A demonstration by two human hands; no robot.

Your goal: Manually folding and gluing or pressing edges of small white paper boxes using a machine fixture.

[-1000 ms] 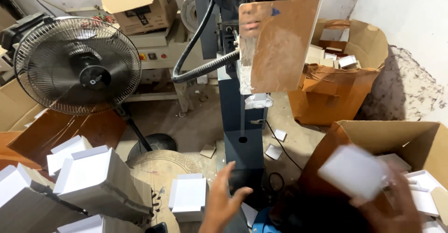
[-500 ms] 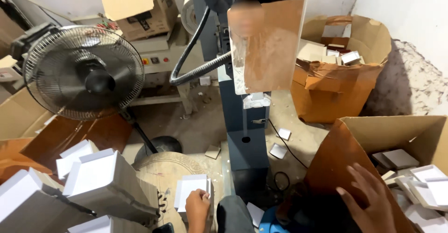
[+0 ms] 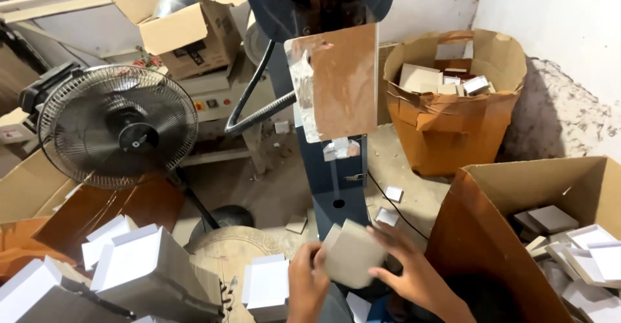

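Both hands hold one small grey cardboard box piece [image 3: 352, 253] low in the middle of the view. My left hand [image 3: 306, 283] grips its left edge, my right hand [image 3: 411, 272] its right side with fingers spread over it. Directly behind it stands the blue column of a machine [image 3: 336, 181] with a brown plate [image 3: 339, 80] on its head. A stack of white folded blanks [image 3: 266, 284] lies just left of my left hand.
A standing fan [image 3: 118, 126] is at the left. White and grey boxes [image 3: 136, 268] pile up at lower left. An open carton with finished boxes [image 3: 569, 232] is at right, another filled carton [image 3: 453, 96] behind it. Scraps litter the floor.
My left hand has left the white stack and my right hand has come out of the right carton; both now meet on a grey box piece in front of the machine.
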